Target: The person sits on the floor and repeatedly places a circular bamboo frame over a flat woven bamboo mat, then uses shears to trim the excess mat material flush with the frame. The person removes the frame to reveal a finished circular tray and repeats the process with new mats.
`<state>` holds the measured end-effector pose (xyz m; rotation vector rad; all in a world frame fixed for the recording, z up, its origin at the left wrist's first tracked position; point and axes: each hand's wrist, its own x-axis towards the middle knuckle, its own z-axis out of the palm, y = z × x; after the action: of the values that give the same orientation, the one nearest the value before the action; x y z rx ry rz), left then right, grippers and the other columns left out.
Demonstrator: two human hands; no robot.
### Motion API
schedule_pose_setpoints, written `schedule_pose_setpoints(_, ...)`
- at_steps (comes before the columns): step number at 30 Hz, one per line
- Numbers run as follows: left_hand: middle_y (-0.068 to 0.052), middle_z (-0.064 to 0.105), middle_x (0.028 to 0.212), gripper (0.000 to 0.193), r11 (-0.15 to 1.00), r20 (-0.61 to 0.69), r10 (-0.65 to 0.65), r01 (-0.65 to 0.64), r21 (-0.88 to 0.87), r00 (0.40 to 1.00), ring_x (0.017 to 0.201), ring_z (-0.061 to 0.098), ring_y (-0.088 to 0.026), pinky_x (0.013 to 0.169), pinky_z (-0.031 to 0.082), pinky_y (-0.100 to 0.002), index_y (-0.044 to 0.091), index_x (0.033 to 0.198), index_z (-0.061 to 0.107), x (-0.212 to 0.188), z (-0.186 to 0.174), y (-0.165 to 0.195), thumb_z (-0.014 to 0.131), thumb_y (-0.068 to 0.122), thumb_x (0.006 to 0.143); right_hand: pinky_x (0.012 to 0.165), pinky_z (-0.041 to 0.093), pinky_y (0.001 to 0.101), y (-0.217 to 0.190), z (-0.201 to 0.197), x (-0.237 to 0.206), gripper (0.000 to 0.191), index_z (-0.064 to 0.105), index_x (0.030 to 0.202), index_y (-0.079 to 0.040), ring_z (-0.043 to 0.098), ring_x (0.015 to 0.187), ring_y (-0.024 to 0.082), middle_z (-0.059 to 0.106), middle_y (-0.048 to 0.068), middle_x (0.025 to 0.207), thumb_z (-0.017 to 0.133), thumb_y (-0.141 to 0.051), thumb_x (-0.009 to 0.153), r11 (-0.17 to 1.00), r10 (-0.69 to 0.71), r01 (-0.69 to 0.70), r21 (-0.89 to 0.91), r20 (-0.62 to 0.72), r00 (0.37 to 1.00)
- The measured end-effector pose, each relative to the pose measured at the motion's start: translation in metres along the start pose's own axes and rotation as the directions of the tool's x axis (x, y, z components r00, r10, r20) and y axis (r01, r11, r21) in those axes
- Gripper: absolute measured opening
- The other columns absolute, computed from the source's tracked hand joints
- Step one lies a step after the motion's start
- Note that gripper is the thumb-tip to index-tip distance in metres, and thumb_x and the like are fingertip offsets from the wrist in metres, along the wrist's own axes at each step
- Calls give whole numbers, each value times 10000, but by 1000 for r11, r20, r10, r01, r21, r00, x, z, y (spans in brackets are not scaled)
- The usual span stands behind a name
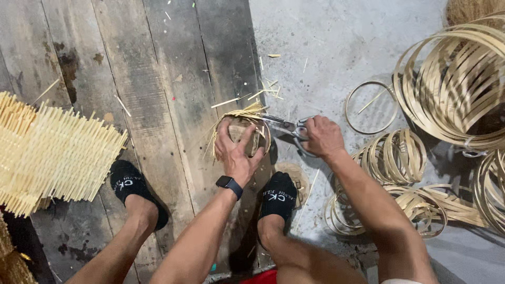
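**Desk:** On the workshop floor, what have we got?

**Photographer:** A seated person trimming a small round woven bamboo piece (pixel 243 135). The left hand (pixel 236 155) is clamped over its top, pressing it down where the dark planks (pixel 158 79) meet the concrete floor (pixel 326 47). The right hand (pixel 322 138) is closed through the handles of a pair of scissors (pixel 286 126), blades pointing at the loose strip ends sticking out of the rim. The two hands sit near each other, not touching.

**Desk:** Any hazard worth a line?

**Photographer:** I'd say the fingers. The left fingertips curl over the rim just beside the blades, so a slip or an overreaching cut could nick them. If the grip shifts, the piece might turn and the scissors could bite into the weave rather than the stray ends.

**Desk:** Surroundings?

**Photographer:** Bamboo hoops (pixel 452 84) heaped at right, a flat woven mat (pixel 52 152) at left, offcuts (pixel 271 92) scattered ahead. Feet in black socks (pixel 129 184) rest among them; a sharp sliver underfoot is a fair risk too.
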<state>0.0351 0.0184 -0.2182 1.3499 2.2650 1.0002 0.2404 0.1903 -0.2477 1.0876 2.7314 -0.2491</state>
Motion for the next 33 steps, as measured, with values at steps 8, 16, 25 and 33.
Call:
schedule_pose_setpoints(8, -141, 379, 1544, 675, 994, 286, 107, -108, -13, 952, 1426, 338, -412, 1165, 250, -593, 331, 1211, 715, 16, -14, -15, 866, 184, 570, 818, 513, 457, -4, 4, 14, 358, 653, 1080, -28, 612, 931, 302, 610, 166, 984, 666, -337, 898, 1000, 25, -25, 3, 164, 986)
schedule_pose_setpoints(16, -116, 380, 1514, 692, 964, 523, 247, -260, -49, 816, 1401, 310, -404, 1166, 208, -610, 333, 1183, 735, 32, -20, -23, 897, 201, 524, 728, 556, 480, -10, 5, 16, 492, 652, 901, 4, 652, 821, 348, 631, 187, 845, 772, -416, 673, 998, -68, 67, -9, -170, 983)
schedule_pose_setpoints(25, -250, 350, 1451, 1040, 947, 1, -245, 240, -212, 970, 1371, 359, -456, 1144, 347, -565, 146, 1533, 365, 2, 3, -2, 885, 267, 639, 727, 544, 441, 10, -5, 4, 418, 662, 1012, -27, 635, 851, 310, 627, 164, 914, 746, -393, 829, 1000, 15, -15, 1, 44, 999)
schedule_pose_setpoints(33, -250, 465, 1459, 1000, 999, 91, 20, -16, -48, 996, 1397, 395, -468, 1172, 271, -584, 72, 1552, 341, -8, 2, -18, 807, 109, 668, 740, 542, 457, -4, 10, 14, 278, 672, 981, -39, 639, 858, 310, 633, 154, 919, 718, -267, 829, 1000, 5, -5, -16, -1, 1000)
